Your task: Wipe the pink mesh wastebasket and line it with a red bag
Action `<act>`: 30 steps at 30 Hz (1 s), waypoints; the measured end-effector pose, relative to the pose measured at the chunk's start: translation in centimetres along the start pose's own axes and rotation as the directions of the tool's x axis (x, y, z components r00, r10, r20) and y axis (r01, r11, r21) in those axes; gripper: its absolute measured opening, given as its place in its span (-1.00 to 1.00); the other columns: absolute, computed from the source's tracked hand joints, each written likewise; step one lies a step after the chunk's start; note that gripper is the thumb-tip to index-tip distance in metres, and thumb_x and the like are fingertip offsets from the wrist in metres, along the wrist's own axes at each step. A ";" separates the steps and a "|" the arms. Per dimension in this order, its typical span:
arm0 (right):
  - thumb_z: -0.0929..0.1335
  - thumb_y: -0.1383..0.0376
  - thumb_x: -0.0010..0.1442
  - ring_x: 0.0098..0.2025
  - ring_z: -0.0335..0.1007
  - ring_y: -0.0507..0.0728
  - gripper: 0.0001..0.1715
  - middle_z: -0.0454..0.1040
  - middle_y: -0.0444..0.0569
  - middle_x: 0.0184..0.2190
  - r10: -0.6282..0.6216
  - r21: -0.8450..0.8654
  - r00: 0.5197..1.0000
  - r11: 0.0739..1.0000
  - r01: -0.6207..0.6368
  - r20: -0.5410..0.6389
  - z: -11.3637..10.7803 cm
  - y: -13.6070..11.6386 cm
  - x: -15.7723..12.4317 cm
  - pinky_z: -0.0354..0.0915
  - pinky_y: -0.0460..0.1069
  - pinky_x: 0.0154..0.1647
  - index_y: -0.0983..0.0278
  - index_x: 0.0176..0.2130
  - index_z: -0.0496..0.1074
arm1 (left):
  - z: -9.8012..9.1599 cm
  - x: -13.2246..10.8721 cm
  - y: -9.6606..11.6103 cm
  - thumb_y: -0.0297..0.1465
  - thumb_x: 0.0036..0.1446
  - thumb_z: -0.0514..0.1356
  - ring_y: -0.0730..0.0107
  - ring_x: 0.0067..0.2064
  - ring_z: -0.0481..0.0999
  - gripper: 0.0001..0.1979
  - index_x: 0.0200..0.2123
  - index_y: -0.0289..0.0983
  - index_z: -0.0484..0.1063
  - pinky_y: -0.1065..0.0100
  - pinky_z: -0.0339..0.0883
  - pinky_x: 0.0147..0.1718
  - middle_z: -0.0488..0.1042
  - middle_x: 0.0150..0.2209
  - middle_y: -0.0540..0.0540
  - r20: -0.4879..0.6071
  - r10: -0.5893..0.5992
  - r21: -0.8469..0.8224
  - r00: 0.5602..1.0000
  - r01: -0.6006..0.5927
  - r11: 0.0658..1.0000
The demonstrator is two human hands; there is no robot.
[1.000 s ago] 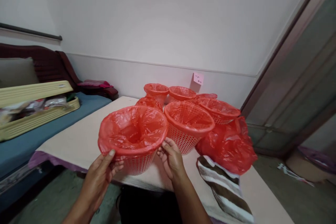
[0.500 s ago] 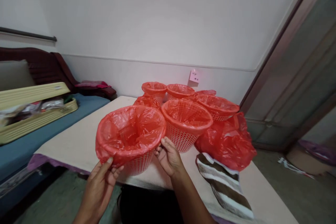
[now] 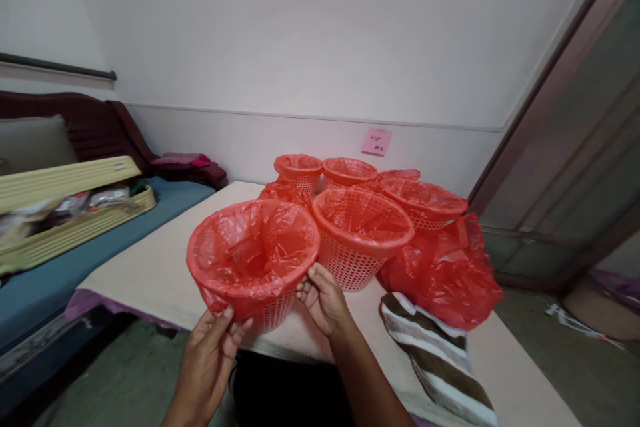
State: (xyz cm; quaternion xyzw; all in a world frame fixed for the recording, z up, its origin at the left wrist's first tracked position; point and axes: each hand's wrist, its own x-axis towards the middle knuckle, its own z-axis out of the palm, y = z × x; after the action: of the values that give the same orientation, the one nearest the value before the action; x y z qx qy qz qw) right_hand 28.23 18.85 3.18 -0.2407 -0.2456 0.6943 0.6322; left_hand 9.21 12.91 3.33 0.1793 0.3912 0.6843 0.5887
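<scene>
A red perforated basket (image 3: pixel 273 313) lined with a thin red plastic bag (image 3: pixel 250 240) stands near the table's front edge. The bag is folded over its rim. At the basket's front left, my left hand (image 3: pixel 210 353) pinches the overhanging bag edge. My right hand (image 3: pixel 323 300) holds the bag edge under the rim on the right side. Beside it, nearly touching, is a second lined basket (image 3: pixel 353 263). Several more lined red baskets (image 3: pixel 425 203) stand behind. A pile of red plastic bags (image 3: pixel 445 273) lies to the right.
A striped brown and white cloth (image 3: pixel 440 353) lies at the right of the table (image 3: pixel 150 273). Against the wall leans or hangs a pink note (image 3: pixel 377 141). Left of the table, a yellow case (image 3: pixel 75 233) with packets sits open on a blue bed (image 3: pixel 180 197).
My left hand has slid a little right along the front of the basket, and less bag hangs out at the left. The whole view has shifted slightly. My right hand stays at the rim.
</scene>
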 end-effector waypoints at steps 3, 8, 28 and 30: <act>0.55 0.21 -0.06 -0.57 0.36 -0.04 -0.60 0.42 -0.21 -0.59 -0.005 -0.049 0.998 0.999 0.002 -0.055 -0.4 0.2 0.0 0.33 -0.14 -0.50 0.26 -0.43 0.29 | -0.1 -0.1 -0.1 -0.41 -0.27 0.53 0.48 -0.33 0.52 -0.65 -0.36 -0.28 0.52 0.35 0.61 -0.26 0.54 -0.36 0.05 0.000 -0.001 0.013 1.000 0.001 1.000; 0.54 0.19 -0.11 -0.54 0.37 0.01 -0.62 0.42 -0.16 -0.56 -0.058 -0.162 0.985 0.986 0.031 -0.163 -1.5 0.0 0.1 0.30 -0.10 -0.50 0.28 -0.43 0.33 | 0.3 -0.7 0.0 -0.34 -0.26 0.54 0.49 -0.35 0.51 -0.61 -0.33 -0.28 0.53 0.32 0.62 -0.27 0.54 -0.35 0.04 0.023 0.010 0.037 1.000 -0.011 0.999; 0.23 0.42 0.26 0.01 0.27 0.23 -0.75 0.47 0.05 -0.16 -0.261 -0.648 0.596 -0.385 0.657 0.760 1.8 -1.1 -2.2 0.05 0.25 0.19 0.27 -0.08 0.37 | 0.1 -0.7 -1.7 -0.06 -0.17 0.44 0.23 -0.36 0.61 -0.55 -0.38 -0.29 0.47 0.27 0.53 -0.36 0.59 -0.43 -0.12 0.133 -0.012 0.301 0.991 -0.028 0.953; 0.23 0.43 0.25 0.01 0.27 0.22 -0.75 0.46 0.04 -0.17 -0.277 -0.642 0.580 -0.377 0.667 0.766 1.7 -0.9 -2.2 0.04 0.25 0.19 0.27 -0.09 0.36 | -0.2 -1.5 -1.3 -0.04 -0.16 0.43 0.23 -0.47 0.56 -0.55 -0.40 -0.31 0.50 0.26 0.48 -0.48 0.58 -0.45 -0.17 0.179 -0.024 0.427 0.984 -0.056 0.902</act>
State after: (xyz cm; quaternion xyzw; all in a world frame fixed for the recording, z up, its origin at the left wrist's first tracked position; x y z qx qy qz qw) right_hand 27.98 16.70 5.14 -0.3729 -0.8152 -0.0409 0.4412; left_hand 10.28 11.40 2.52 0.3691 0.4762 0.5670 0.5617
